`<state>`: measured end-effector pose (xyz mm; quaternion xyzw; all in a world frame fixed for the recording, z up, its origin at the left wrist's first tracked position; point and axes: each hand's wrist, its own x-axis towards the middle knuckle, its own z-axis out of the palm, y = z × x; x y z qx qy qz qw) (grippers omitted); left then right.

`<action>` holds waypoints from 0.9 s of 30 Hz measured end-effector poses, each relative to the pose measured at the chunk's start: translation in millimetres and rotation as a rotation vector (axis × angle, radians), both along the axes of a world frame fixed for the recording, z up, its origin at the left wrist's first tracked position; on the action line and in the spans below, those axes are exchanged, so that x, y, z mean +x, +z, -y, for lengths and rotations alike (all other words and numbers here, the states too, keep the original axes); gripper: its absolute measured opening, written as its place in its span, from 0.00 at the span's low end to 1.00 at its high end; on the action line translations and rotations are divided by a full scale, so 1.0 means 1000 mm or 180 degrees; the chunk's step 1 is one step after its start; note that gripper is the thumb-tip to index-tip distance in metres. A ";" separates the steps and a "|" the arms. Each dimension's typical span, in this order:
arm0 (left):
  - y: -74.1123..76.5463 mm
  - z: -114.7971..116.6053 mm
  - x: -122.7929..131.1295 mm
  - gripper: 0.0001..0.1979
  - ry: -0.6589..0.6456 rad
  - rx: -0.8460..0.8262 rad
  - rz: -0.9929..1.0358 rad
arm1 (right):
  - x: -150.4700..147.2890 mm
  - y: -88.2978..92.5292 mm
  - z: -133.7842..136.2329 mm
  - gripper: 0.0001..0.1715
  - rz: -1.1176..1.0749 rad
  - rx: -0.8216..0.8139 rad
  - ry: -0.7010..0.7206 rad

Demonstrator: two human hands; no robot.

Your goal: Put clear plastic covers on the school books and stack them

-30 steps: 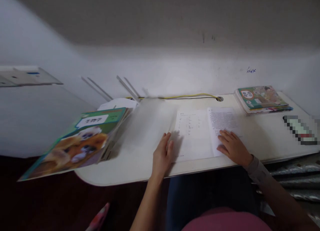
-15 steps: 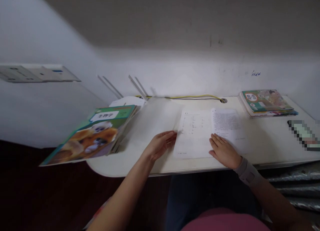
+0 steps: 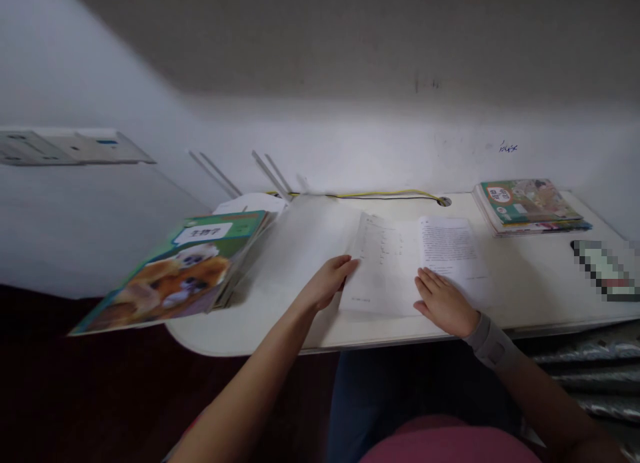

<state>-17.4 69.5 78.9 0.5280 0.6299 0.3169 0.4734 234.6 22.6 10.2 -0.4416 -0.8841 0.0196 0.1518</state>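
An open book (image 3: 380, 286) with white printed pages lies in front of me on the desk. My left hand (image 3: 330, 281) is closed at its left edge, thumb on top and fingers underneath, gripping the page, which lifts slightly there. Flat across the lower part of the right-hand page rests my right hand (image 3: 443, 303), its fingers stretched out and holding nothing. A wristband (image 3: 491, 343) is on my right wrist.
A stack of biology textbooks (image 3: 185, 269) overhangs the left end of the white desk (image 3: 295, 329). Behind it stands a white router (image 3: 250, 201) with antennas. More books (image 3: 530, 203) and a blurred-out phone-like object (image 3: 607, 269) lie right. A yellow cable (image 3: 390, 193) runs along the wall.
My left hand has closed on the book's left page edge, and that page now tilts up a little. The right hand stays flat on the book. The view has shifted slightly.
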 end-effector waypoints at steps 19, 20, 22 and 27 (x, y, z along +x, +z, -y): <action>0.004 -0.010 0.156 0.17 -0.1879 0.1577 -0.0727 | 0.103 0.040 -0.043 0.28 -0.4321 -0.2172 -0.1387; -0.009 -0.008 0.149 0.17 -0.1697 0.1718 -0.0868 | 0.109 0.029 -0.042 0.29 -0.4273 -0.2256 -0.1451; -0.035 -0.003 0.133 0.19 -0.1233 0.1983 -0.1162 | 0.118 0.011 -0.042 0.32 -0.4248 -0.2320 -0.1532; -0.083 0.015 0.101 0.25 -0.0954 0.2026 -0.1701 | 0.128 -0.010 -0.042 0.33 -0.4069 -0.2026 -0.1496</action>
